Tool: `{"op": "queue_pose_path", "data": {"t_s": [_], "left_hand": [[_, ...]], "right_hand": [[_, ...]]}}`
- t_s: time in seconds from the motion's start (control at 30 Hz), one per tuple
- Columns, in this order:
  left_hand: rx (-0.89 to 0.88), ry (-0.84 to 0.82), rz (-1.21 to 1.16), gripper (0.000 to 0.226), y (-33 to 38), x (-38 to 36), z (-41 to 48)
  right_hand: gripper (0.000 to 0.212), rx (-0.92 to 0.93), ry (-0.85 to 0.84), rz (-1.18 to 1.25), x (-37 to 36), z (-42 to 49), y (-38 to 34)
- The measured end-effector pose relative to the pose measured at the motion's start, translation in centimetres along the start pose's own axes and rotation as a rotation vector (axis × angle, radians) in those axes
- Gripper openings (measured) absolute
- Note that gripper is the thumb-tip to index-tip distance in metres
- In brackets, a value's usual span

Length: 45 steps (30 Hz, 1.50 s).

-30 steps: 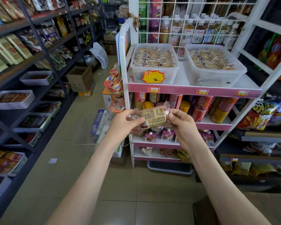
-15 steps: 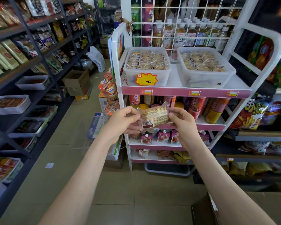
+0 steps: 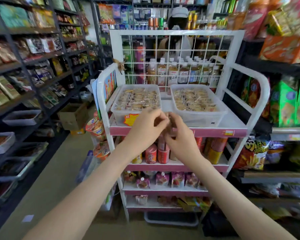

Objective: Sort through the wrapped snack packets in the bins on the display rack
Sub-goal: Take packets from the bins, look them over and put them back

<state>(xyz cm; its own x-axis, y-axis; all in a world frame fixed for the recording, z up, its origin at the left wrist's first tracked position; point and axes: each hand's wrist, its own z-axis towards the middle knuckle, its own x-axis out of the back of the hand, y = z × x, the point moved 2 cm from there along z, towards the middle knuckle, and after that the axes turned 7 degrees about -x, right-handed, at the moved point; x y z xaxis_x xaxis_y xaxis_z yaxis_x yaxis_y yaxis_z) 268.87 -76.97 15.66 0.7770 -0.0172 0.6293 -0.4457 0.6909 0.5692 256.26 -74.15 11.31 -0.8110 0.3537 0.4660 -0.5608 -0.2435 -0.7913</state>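
Two bins atop white rack; stocked shelves flank aisle.

The display rack is smooth white-painted metal with a wire grid. The bins are translucent, matt plastic. The snack packets inside shine in clear glossy film; the packet pinched between left hand and right hand seems the same, though blurred.
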Motion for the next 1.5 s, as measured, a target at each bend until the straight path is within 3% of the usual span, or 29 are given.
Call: {"op": "queue_pose_path", "data": {"t_s": [0.07,0.13,0.33,0.5,0.6,0.73,0.93,1.07,1.2,1.43,1.5], "left_hand": [[-0.069,-0.064,0.073,0.005,-0.7,-0.5,1.1],[-0.063,-0.083,0.087,0.016,-2.4,-0.3,2.2],[0.164,-0.08,0.421,0.04,-10.8,1.9,9.2],[0.082,-0.209,0.591,0.047,-19.0,0.0,17.3],[0.139,-0.365,0.654,0.076,-23.0,-2.4,20.7],[0.202,-0.416,0.655,0.083,-26.7,-3.8,24.4],[0.296,-0.703,0.715,0.091,-29.0,-4.2,27.2],[0.286,-0.73,0.684,0.092,-29.1,-3.6,27.9],[0.31,-0.762,0.72,0.096,-29.3,-3.5,28.0],[0.368,-0.815,0.749,0.101,-29.4,-3.7,28.2],[0.369,-0.798,0.741,0.101,-29.6,-3.9,27.9]], "right_hand": [[0.046,-0.061,-0.048,0.052,0.6,2.1,0.9],[0.041,-0.099,-0.05,0.091,0.9,4.8,2.1],[0.047,-0.142,-0.02,0.159,0.8,15.5,4.2],[0.043,-0.067,-0.068,-0.028,-0.8,25.8,4.9],[0.043,-0.086,-0.129,-0.149,-3.0,31.5,5.7],[0.046,-0.065,-0.238,-0.38,-6.0,37.0,8.5],[0.058,-0.027,-0.431,-0.675,-8.5,40.1,11.8],[0.06,0.006,-0.536,-0.82,-8.4,41.7,11.2],[0.041,0.056,-0.548,-0.823,-7.5,42.8,10.4],[0.051,0.109,-0.736,-1.193,-10.2,41.9,12.7],[0.052,0.141,-0.704,-1.214,-10.4,41.6,12.8]]}}
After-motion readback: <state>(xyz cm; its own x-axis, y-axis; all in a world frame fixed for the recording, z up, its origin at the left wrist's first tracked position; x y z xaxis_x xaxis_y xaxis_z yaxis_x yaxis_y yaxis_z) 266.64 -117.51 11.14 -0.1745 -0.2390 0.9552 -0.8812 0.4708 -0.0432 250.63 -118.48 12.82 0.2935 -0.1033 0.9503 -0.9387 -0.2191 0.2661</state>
